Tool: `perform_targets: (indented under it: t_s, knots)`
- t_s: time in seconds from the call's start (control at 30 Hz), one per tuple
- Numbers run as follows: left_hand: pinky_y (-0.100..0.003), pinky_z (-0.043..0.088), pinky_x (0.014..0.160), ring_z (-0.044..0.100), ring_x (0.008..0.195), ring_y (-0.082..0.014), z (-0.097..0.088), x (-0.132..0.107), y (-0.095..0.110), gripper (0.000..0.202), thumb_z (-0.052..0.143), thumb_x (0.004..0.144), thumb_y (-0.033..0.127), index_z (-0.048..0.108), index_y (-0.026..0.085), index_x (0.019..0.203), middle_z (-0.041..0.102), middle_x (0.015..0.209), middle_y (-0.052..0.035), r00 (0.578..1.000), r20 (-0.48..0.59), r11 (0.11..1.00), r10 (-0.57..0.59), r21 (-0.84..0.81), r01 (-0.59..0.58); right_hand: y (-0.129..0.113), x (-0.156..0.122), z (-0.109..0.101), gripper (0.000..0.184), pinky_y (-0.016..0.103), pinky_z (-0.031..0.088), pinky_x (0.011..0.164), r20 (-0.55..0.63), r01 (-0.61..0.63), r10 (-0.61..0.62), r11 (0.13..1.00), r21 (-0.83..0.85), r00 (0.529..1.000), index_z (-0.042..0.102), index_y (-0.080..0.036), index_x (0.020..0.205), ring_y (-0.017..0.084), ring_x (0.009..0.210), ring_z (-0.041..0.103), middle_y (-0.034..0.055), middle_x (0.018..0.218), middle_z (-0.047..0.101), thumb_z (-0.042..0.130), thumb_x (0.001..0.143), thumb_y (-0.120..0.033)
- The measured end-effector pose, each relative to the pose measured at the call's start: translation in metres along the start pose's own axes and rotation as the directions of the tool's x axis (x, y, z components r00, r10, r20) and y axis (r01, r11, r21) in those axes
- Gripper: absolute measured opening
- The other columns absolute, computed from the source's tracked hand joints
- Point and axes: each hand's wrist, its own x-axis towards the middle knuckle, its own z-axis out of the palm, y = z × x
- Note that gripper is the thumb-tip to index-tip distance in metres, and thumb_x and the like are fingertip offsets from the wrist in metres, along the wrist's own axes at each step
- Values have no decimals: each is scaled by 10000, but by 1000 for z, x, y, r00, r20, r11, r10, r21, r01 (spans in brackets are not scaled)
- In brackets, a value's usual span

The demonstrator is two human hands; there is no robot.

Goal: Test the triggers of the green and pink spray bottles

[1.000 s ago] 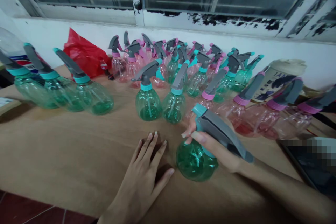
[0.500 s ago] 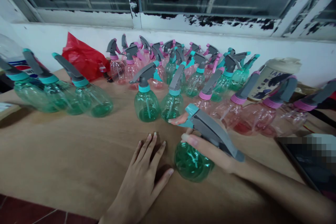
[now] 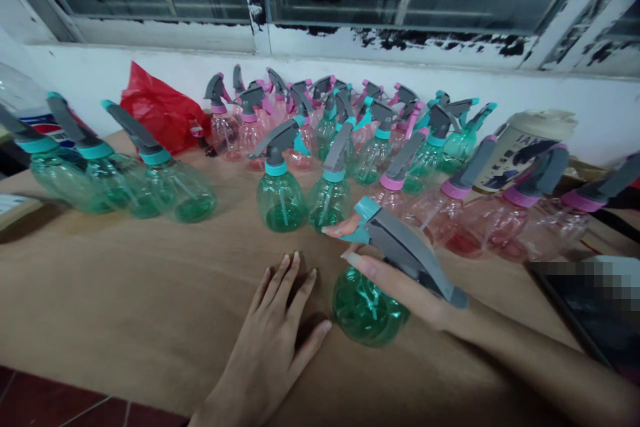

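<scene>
My left hand [image 3: 277,327] lies flat on the wooden table [image 3: 125,307], fingers spread, holding nothing. To its right, my right hand [image 3: 400,283] is wrapped round the neck of a green spray bottle [image 3: 370,310] with a grey and teal trigger head. The bottle's nozzle points left and away from me; some of my fingers are hidden behind its head. Just beyond my hands stand two more green spray bottles, one [image 3: 281,203] left of the other [image 3: 330,200].
Three green spray bottles [image 3: 183,190] stand at the left, and pink ones [image 3: 465,220] at the right. Many pink and green bottles crowd the back near a red plastic bag [image 3: 160,113]. A cream container [image 3: 520,153] stands back right. A dark flat device [image 3: 565,300] lies at the right.
Almost nothing differs. The view has shifted very slightly; both hands and the held bottle stay in place.
</scene>
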Motion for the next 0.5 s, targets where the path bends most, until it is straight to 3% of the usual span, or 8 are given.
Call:
perform_targets:
  t_s: [0.33, 0.5]
  knots:
    - [-553, 401, 1059, 337, 1389, -351, 0, 1, 1, 595, 485, 940, 434, 357, 133, 1438, 325, 1534, -180, 1000, -13, 1000, 7, 22, -7, 0, 0, -5, 288, 326, 539, 712, 1, 45, -45, 995, -95, 999, 654, -264, 1030, 178, 704, 641, -1, 853, 688, 630, 825, -464]
    - [-546, 388, 1073, 338, 1390, -344, 1, 0, 0, 581, 489, 940, 433, 379, 129, 1422, 341, 1526, -181, 1000, 9, 999, 14, 31, -15, -2, 3, -4, 214, 348, 518, 642, -1, 81, -81, 996, -44, 997, 622, -263, 827, 165, 602, 586, -8, 738, 629, 585, 847, -473]
